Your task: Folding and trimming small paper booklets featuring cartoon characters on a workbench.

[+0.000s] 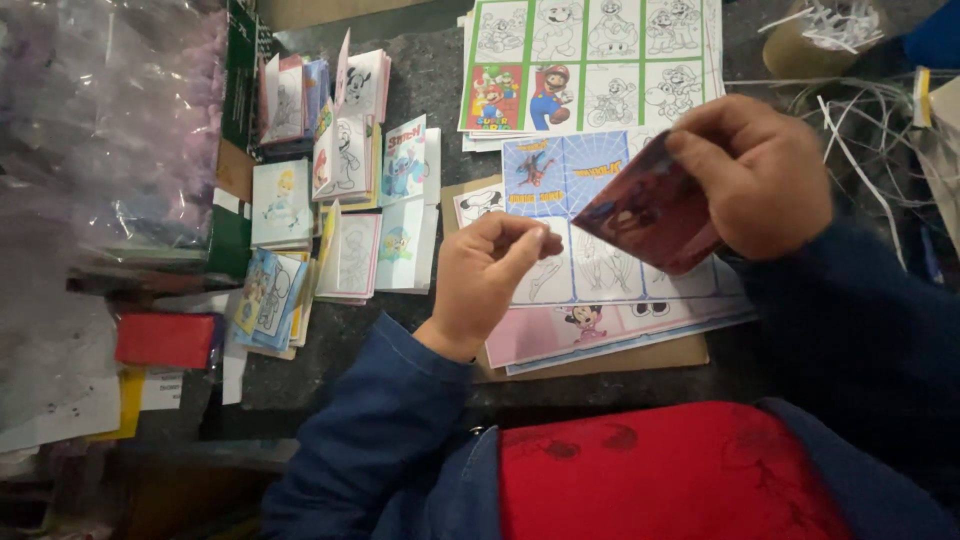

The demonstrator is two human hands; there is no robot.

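Note:
My right hand (pixel 762 178) grips a small folded red booklet (pixel 652 212) by its upper right corner and holds it tilted above a stack of printed cartoon sheets (pixel 560 180) on the dark table (pixel 430 85). My left hand (pixel 487 278) hovers just left of the booklet with fingers curled and thumb against the forefinger; nothing shows in it. Both arms wear blue sleeves.
Several piles of small folded cartoon booklets (pixel 350 170) stand at the left. More printed sheets (pixel 590 60) lie at the back. A clear plastic bag (pixel 110 120), a red block (pixel 165 340), paper strips (pixel 850 110) and a red cloth (pixel 660 470) on my lap surround the spot.

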